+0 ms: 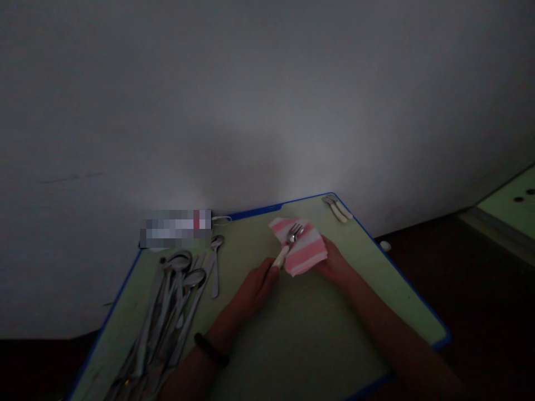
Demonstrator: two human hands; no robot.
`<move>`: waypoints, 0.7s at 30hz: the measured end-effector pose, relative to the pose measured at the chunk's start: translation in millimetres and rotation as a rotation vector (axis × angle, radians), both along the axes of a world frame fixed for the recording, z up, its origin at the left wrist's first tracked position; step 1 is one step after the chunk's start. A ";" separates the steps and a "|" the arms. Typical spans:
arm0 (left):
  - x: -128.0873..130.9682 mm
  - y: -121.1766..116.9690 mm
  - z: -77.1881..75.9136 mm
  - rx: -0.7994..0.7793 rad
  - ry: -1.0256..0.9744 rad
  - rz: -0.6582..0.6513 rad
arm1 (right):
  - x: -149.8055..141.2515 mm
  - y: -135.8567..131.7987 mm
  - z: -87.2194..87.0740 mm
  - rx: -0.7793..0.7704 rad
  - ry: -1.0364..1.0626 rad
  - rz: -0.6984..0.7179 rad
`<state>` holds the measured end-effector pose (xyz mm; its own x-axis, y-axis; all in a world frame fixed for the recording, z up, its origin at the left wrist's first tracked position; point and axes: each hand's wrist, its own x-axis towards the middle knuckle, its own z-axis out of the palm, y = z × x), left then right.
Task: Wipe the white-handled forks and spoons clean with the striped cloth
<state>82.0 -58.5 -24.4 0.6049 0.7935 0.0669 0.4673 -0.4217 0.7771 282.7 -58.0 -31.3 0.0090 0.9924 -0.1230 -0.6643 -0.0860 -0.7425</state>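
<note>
My left hand (259,284) is closed around the pale handle of a fork (282,255), whose metal tines point away from me and to the right. Under the tines lies a pink and white striped cloth (307,253), spread over my right hand (333,260). The right hand grips the cloth from below and the right side; most of its fingers are hidden behind the fabric. Both hands are held over the middle of the table. At the far right corner lie two forks (340,210) with similar pale handles, side by side.
A pile of metal spoons and other cutlery (167,312) covers the table's left side. One spoon (215,273) lies just right of it. A blurred-out box-like item (175,228) stands at the back left. The pale green table (301,345) has a blue edge and stands against a wall.
</note>
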 end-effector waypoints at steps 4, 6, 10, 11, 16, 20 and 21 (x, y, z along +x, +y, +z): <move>3.5 -5.4 -0.7 0.017 0.047 -0.065 | -13.9 -4.8 -2.3 0.090 -0.101 0.025; 6.5 -9.0 -1.4 0.027 0.066 -0.087 | -18.9 -6.0 -1.3 0.103 -0.148 -0.017; 11.1 -14.1 -0.9 0.031 0.082 -0.108 | -24.9 -5.3 -1.2 0.076 -0.299 -0.182; 11.5 -14.3 -0.7 0.030 0.080 -0.111 | -25.8 -4.8 -2.4 0.048 -0.321 -0.211; 10.3 -10.6 -3.8 -0.018 0.031 -0.079 | -26.5 -5.1 -10.9 -0.112 -0.500 -0.300; 9.5 -7.5 -5.1 -0.075 -0.006 -0.086 | -26.9 -8.3 -13.5 -0.208 -0.675 -0.324; 9.7 -7.2 -4.4 -0.085 -0.020 -0.087 | -28.0 -9.1 -14.2 -0.218 -0.686 -0.323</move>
<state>91.8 -65.7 -28.7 0.6712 0.7411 0.0141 0.4155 -0.3919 0.8208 254.7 -67.0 -45.5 0.4373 0.8818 -0.1767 -0.0805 -0.1573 -0.9843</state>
